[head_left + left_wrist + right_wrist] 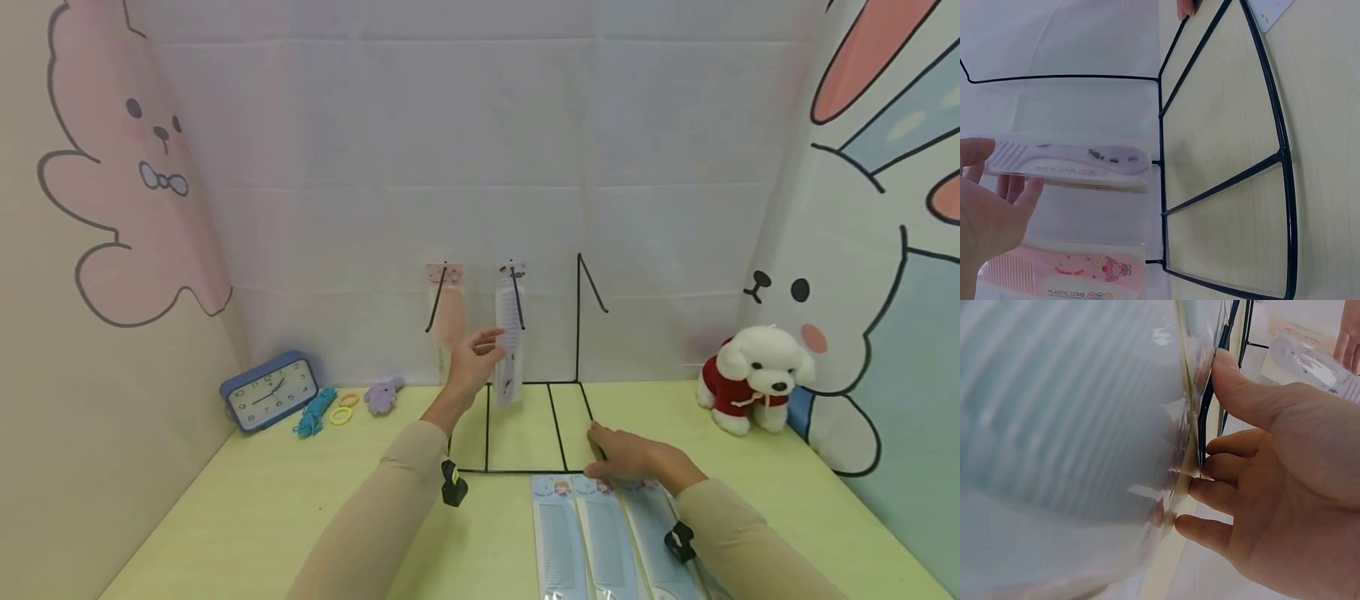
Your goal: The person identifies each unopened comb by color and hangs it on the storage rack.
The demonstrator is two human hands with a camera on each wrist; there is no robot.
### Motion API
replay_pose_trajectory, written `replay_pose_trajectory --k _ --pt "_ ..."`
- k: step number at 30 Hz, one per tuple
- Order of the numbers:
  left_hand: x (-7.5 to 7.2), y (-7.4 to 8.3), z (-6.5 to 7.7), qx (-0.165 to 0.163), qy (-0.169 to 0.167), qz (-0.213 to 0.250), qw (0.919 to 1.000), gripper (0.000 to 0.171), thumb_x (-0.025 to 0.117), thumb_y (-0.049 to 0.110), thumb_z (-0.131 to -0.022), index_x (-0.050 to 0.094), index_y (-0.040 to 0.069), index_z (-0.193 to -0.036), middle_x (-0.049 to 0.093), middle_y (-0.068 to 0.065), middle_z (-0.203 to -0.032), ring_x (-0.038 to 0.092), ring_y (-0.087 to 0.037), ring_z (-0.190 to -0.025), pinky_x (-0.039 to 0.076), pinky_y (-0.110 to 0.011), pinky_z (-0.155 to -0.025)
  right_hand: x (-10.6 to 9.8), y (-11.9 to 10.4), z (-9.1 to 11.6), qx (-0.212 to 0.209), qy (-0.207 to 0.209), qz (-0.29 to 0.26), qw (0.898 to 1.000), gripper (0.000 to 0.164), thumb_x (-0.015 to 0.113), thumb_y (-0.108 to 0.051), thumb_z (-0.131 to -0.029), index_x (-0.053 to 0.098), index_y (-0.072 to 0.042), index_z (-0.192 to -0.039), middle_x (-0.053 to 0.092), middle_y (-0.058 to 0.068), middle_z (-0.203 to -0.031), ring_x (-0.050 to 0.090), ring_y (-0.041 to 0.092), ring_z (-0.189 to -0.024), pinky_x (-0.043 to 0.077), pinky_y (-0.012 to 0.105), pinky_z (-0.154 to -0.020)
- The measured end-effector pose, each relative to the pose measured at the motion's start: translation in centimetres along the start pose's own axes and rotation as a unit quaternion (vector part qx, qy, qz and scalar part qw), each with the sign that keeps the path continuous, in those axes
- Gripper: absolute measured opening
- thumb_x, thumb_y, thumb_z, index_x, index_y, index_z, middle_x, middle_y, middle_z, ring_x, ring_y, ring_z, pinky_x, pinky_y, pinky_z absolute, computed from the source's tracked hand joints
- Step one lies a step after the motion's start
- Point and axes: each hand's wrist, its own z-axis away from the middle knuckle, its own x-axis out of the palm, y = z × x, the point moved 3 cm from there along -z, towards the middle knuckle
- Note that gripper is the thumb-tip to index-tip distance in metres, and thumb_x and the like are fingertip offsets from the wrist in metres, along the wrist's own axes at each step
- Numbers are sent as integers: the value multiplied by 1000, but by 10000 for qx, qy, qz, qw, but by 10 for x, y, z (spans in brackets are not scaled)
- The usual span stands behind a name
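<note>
The left grip (474,362) pinches, held higher than the right grip (633,457).

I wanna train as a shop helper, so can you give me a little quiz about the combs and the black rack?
1. True or false: the blue combs hang on the rack.

2. Pick one. Which comb does the left grip touch?
A) pink
B) purple
C) blue

3. Count: how many of the three hooks have no comb?

Key:
1. False; they lie on the table.
2. B, the purple comb.
3. One: the right hook, as the head view shows it.
</note>
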Motion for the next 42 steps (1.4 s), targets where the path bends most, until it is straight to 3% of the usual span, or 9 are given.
replay_pose_trajectory --k 17,22,25,30,34,38,42 --pt "-10 -5 0 -41 -177 -74 9998 42 62 8 -97 59 10 -139 52 -14 -143 47 -31 -132 43 -47 -107 0 -1 -1 80 4 8 10000 83 70 -29 -95 25 15 -150 25 36 -155 30 53 -140 28 62 -111" --pt "-13 -8 8 202 -197 -145 9995 40 60 9 -99 58 5 -138 53 -18 -141 49 -32 -129 44 -47 -105 0 -2 -1 98 8 28 9999 84 70 -29 -95 25 15 -150 25 36 -155 30 52 -140 28 62 -111" --pt "-9 -9 21 462 -414 -425 9972 39 58 13 -101 57 1 -138 54 -20 -139 52 -31 -125 46 -47 -103 0 -1 -1 100 7 5 9999 84 70 -29 -95 25 16 -150 25 36 -155 30 52 -140 28 62 -112" --pt "-2 -7 50 886 -963 -1112 9851 42 57 24 -104 54 4 -141 56 -14 -139 54 -26 -124 46 -47 -102 0 -1 -1 79 1 -8 10000 84 69 -30 -96 24 15 -151 24 36 -155 28 53 -140 26 63 -112" --pt "-5 -5 67 1267 -1205 -1679 9702 45 56 30 -104 52 8 -144 55 -10 -141 53 -26 -125 46 -50 -102 0 0 -1 81 17 -15 10000 84 69 -29 -96 24 16 -151 24 37 -155 28 54 -139 27 64 -111" --pt "-17 -7 80 1515 -1114 -2298 9549 50 57 32 -104 48 9 -147 52 -10 -145 51 -30 -129 44 -52 -103 0 0 -1 68 2 14 10000 83 69 -29 -96 25 15 -150 24 36 -155 28 54 -140 26 64 -112" --pt "-31 -15 88 1365 -994 -2934 9410 56 58 34 -103 42 9 -151 49 -11 -149 47 -33 -134 42 -52 -106 1 -1 -2 97 -25 17 9999 83 70 -29 -96 26 15 -151 23 36 -156 26 54 -140 25 63 -112"
